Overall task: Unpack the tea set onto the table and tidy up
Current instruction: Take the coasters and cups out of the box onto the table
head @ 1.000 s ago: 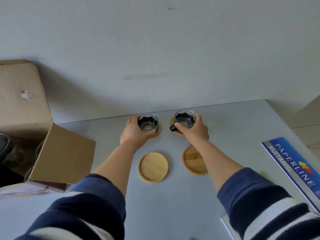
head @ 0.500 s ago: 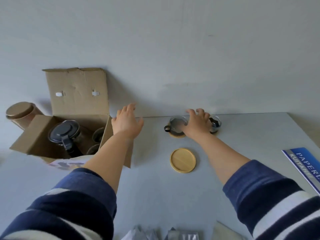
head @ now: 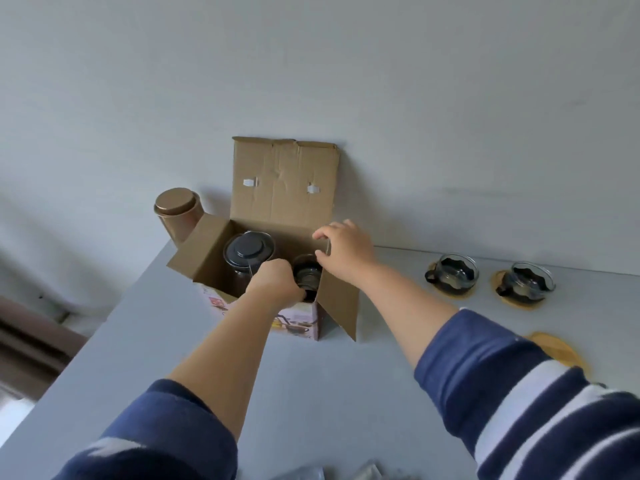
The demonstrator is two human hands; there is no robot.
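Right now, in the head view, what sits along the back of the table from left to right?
Copper canister → cardboard box, teapot inside, both hands at its right end → glass cup on a coaster → second glass cup on a coaster.

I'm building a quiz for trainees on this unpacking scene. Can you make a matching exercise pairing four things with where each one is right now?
Things:
1. teapot
2. gold canister
3. right hand
4. two glass cups

Places:
A. on wooden coasters, right of the box
B. inside the cardboard box
C. behind the box's left flap, by the wall
D. on the box's right edge

Pairs: 1-B, 2-C, 3-D, 4-A
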